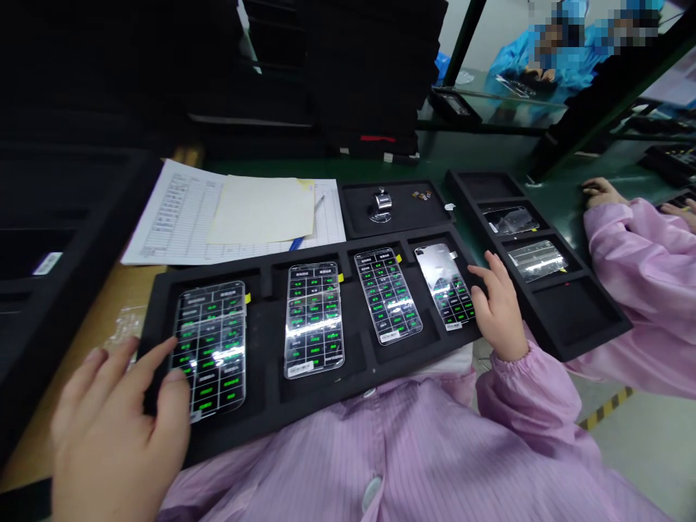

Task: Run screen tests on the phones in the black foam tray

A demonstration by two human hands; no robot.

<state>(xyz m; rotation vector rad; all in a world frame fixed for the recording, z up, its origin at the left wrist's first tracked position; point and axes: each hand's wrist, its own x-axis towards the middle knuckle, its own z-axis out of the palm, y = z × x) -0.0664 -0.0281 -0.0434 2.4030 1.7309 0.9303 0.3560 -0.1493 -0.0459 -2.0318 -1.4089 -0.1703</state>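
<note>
A black foam tray (266, 341) lies in front of me with several smartphones in its slots, screens up, lit with green text in a grid. Beside the leftmost phone (209, 348) is my left hand (119, 420), its index finger and thumb apart at the phone's left edge; I cannot tell how firmly they touch. My right hand (497, 308) is at the right edge of the rightmost phone (446, 286), fingers spread, holding nothing. Between them lie a second phone (314, 319) and a third phone (388, 296). Small yellow tabs stick out from some phones' edges.
Behind the tray are printed sheets (174, 214), a cream paper (261, 210), a blue pen (296, 243) and a small black tray (356, 217) with a metallic roll (382, 203). Another black tray (576, 312) stands right, near a co-worker's pink sleeve (625, 246).
</note>
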